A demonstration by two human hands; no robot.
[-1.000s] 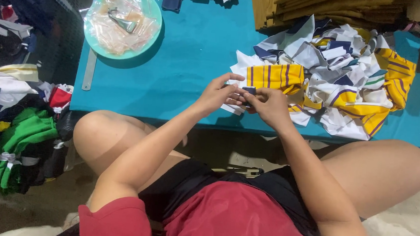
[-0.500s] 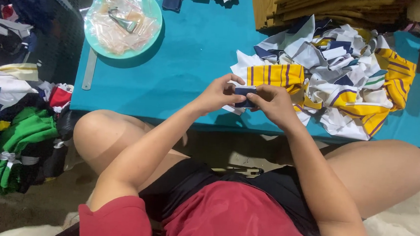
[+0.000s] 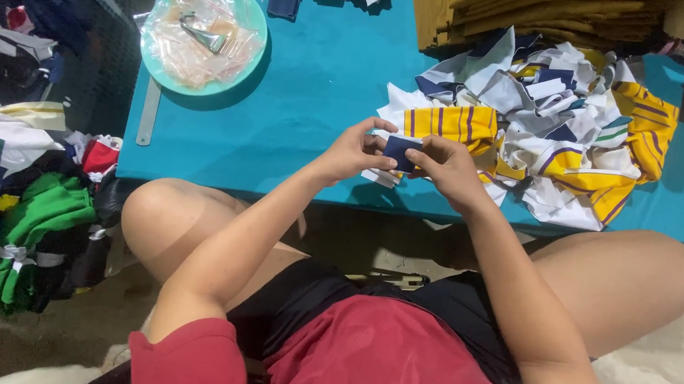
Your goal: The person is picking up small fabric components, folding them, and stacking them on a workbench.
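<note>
My left hand [image 3: 354,149] and my right hand [image 3: 445,165] meet over the front edge of a teal table [image 3: 316,95]. Together they pinch a small navy blue fabric piece [image 3: 400,151], held flat between the fingertips of both hands. Just beyond the hands lies a heap of cut fabric scraps [image 3: 552,126] in white, navy and yellow with purple stripes. A yellow striped piece [image 3: 451,123] lies right behind the navy one.
A mint green plate [image 3: 243,67] with clear plastic bags and a metal clip sits at the table's far left, a metal ruler [image 3: 150,113] beside it. Folded mustard cloth [image 3: 527,13] is stacked at the back. Bundled green, red and dark garments [image 3: 32,220] pile on the floor at left.
Both hands have lifted a little and come together, and the navy fabric piece now shows squarely between the fingertips.
</note>
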